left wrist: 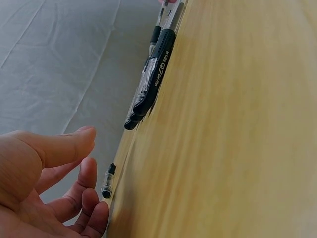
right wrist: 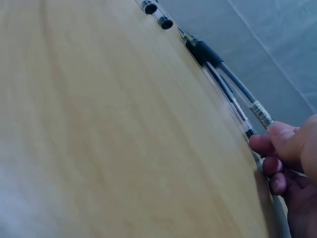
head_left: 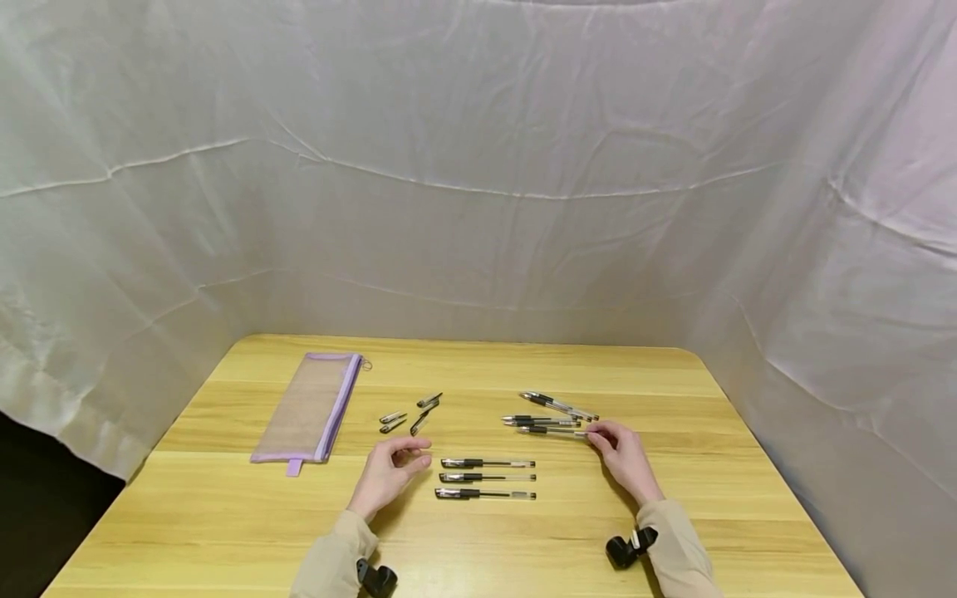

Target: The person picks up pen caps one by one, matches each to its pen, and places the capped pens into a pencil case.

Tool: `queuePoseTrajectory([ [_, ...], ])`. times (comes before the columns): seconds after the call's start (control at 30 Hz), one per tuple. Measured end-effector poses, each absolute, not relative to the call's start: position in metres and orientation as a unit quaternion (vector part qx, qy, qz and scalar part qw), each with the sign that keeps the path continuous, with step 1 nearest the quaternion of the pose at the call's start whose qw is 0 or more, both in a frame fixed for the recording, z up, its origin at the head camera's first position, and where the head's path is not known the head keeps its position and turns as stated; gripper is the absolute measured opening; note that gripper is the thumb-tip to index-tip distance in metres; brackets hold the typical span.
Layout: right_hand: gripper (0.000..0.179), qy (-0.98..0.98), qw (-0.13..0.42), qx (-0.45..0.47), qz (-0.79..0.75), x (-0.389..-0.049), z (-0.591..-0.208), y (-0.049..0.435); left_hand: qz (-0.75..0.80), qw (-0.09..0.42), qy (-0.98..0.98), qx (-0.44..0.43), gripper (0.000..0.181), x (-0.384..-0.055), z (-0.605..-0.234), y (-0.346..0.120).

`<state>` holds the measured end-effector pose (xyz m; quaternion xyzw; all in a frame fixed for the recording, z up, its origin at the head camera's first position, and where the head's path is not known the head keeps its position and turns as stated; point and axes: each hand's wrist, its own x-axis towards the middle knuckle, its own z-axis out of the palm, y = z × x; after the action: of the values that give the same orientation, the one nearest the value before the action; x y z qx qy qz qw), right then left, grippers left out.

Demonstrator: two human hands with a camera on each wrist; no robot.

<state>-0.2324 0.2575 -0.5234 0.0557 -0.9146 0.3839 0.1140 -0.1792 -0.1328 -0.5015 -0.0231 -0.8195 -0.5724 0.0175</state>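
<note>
My right hand (head_left: 622, 458) pinches the rear end of an uncapped gel pen (right wrist: 232, 78) between thumb and fingertips, its tip pointing left. Beside this pen lie other uncapped pens (head_left: 557, 405). My left hand (head_left: 390, 472) hovers with fingers loosely bent and nothing between them, just left of three capped pens (head_left: 471, 477) laid in parallel rows. Several loose black-and-clear pen caps (head_left: 392, 418) lie beyond the left hand. In the left wrist view, one cap (left wrist: 108, 181) shows past the fingertips and the capped pens (left wrist: 157, 74) appear end-on.
A purple-edged mesh zip pouch (head_left: 308, 407) lies flat at the left of the wooden table (head_left: 478, 552). Grey cloth (head_left: 478, 232) hangs around the back and sides of the table.
</note>
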Motion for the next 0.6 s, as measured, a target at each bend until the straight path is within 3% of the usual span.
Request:
queuePoseTrajectory([
  [0.23,0.014,-0.849,0.113,0.047,0.514,-0.2293,-0.5253,0.2543,-0.577,0.009,-0.816,-0.016,0.023,-0.1806,-0.5035,-0.1338],
  [0.6,0.029,-0.727,0.066,0.004,0.683,-0.2258,-0.5238,0.2481,-0.607,-0.006,-0.794,-0.005,0.027,-0.1849,-0.5019,-0.1384],
])
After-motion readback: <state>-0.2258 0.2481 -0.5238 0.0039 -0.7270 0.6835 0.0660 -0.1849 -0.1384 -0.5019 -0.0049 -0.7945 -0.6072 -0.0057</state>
